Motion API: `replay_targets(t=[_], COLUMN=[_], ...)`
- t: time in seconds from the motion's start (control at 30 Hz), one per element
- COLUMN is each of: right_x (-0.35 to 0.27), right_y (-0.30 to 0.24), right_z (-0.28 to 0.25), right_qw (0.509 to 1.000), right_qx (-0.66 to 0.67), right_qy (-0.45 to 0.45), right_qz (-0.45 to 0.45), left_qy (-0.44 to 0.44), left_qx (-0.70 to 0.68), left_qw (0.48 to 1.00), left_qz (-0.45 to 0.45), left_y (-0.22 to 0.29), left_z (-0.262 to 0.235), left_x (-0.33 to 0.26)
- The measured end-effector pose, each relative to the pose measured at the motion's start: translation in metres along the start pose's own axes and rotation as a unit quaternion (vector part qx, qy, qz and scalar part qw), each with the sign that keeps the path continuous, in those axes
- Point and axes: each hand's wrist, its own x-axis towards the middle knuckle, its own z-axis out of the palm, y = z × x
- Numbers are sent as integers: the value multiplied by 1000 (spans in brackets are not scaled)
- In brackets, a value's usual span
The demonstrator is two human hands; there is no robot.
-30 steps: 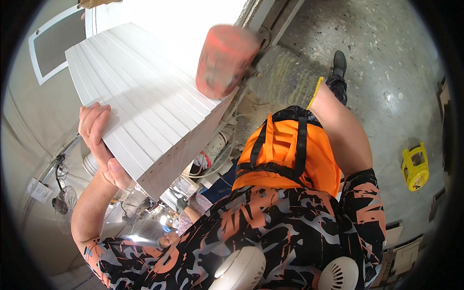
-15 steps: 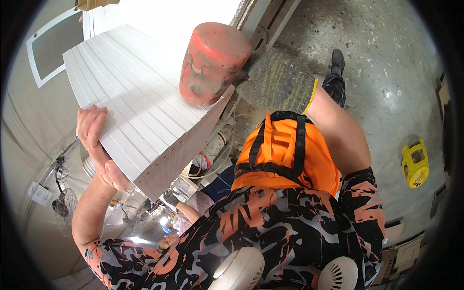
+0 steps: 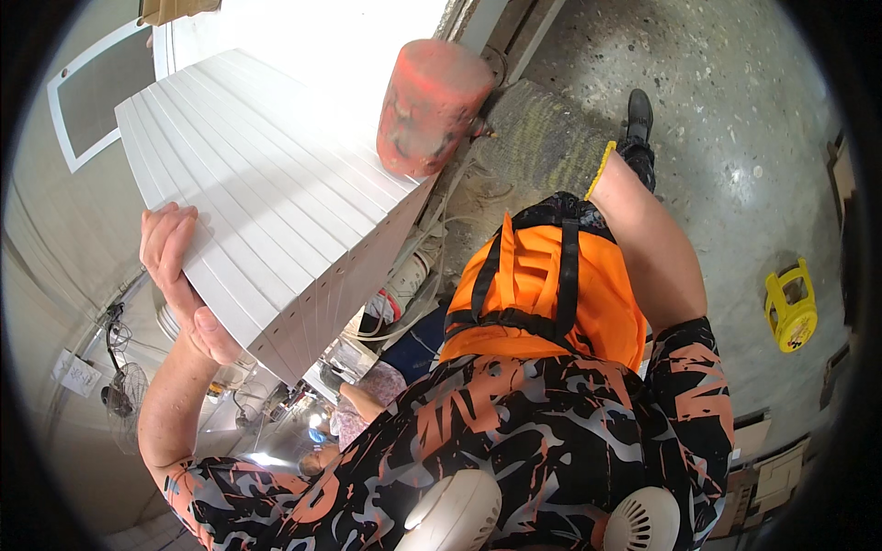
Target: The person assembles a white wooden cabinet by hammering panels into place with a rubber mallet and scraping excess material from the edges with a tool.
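A stack of long white boards (image 3: 266, 197) stands on edge in front of me, its layers side by side and small holes along the near side. My bare left hand (image 3: 181, 275) grips the stack's left end, fingers curled over the edge and thumb near the corner. My right hand (image 3: 544, 138), in a grey and yellow knit glove, is closed at a mallet (image 3: 432, 110) with a thick, scuffed red head. The mallet's handle is mostly hidden by the glove. Its head is at the stack's right end; whether it touches the boards, I cannot tell.
A white surface (image 3: 303, 32) lies beyond the stack. On the right floor stands a yellow plastic stool (image 3: 790, 306), with flat cardboard (image 3: 781, 477) lower down. A standing fan (image 3: 124, 395) is at the left. Another person (image 3: 363, 404) is below the stack, near hoses and clutter.
The mallet and my right hand have shifted right along the stack's end. My left hand stays on the boards, moved only slightly left.
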Motion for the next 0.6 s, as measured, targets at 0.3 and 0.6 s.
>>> replay_targets(t=[0.3, 0.6], right_x=[-12, -9], right_y=[13, 36], right_z=[-4, 29], right_qw=[999, 997], right_qx=[17, 13], right_qy=[-30, 9], right_qz=[32, 78], left_qy=[0, 2], left_qx=[0, 3], left_qw=[1000, 1000], left_qz=[-1, -14], left_y=[-1, 2], left_z=[1, 0], left_x=[-2, -1])
